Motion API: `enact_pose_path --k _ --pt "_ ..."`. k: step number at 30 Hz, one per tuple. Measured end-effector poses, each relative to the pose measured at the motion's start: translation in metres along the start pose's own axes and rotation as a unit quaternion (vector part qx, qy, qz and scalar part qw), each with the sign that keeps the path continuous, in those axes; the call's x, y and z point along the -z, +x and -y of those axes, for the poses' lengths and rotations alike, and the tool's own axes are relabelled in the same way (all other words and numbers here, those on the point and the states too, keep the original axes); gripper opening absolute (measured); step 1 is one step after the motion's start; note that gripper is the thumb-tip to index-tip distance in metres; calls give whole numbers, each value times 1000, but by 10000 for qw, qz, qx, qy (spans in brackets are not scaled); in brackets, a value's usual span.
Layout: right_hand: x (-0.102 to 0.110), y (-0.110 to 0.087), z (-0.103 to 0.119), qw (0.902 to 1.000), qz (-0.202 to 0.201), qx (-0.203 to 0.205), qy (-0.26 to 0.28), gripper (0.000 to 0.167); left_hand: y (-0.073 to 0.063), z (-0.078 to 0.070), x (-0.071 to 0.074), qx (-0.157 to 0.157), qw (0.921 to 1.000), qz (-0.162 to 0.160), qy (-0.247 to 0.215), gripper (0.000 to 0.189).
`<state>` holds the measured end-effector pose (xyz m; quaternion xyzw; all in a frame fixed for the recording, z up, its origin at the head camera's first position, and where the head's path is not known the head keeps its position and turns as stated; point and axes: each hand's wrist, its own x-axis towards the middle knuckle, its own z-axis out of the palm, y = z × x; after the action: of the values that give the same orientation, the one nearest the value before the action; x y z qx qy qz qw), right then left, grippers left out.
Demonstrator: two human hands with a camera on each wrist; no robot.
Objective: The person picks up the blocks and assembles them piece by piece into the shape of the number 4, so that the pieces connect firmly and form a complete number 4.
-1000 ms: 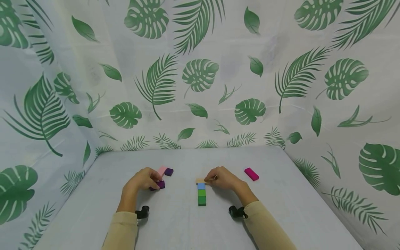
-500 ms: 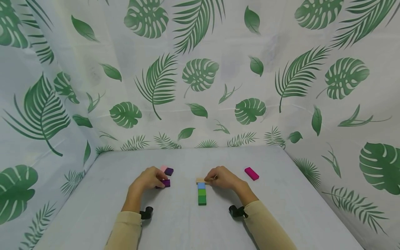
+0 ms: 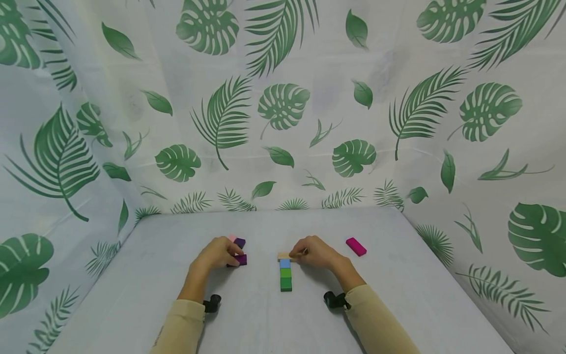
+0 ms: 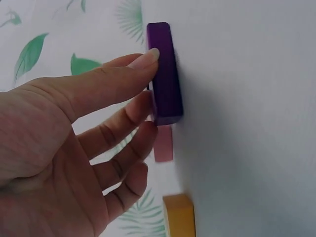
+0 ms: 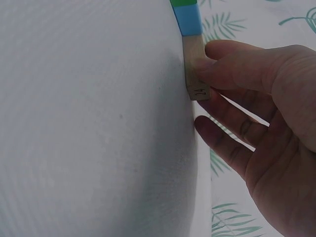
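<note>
My left hand [image 3: 218,253] pinches a purple wooden block [image 3: 240,259] between thumb and fingers, just above the white table; its long side shows in the left wrist view. With thumb and fingers my right hand [image 3: 316,251] holds a plain wooden block [image 3: 283,255]. In the right wrist view the number 24 shows on that block's end. It lies crosswise at the far end of a line made of a blue block [image 3: 285,263], a light green block [image 3: 285,272] and a darker green block [image 3: 286,283].
Behind my left hand lie a pink block [image 3: 232,238] and a dark purple block [image 3: 240,243]. An orange-yellow block [image 4: 178,216] appears low in the left wrist view. To the right is a magenta block [image 3: 355,246]. A leaf-patterned cloth [image 3: 283,147] hangs behind the table.
My left hand has slid right with the purple block, towards the line of blocks, and now covers more of the pink block. The right hand stays where it was on the plain wooden block.
</note>
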<state>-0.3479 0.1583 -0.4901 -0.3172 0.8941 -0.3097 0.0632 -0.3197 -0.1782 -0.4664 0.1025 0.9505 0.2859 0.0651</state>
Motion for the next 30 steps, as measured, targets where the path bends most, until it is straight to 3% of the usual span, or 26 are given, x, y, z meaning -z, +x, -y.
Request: enact_pose_path --k 8,30 --pt "1 1 1 10000 14 59 43 21 6 -13 -15 -422 9987 -112 252 26" --pt "-1 1 -1 10000 40 -26 57 19 12 -28 -34 -816 9961 -224 259 24"
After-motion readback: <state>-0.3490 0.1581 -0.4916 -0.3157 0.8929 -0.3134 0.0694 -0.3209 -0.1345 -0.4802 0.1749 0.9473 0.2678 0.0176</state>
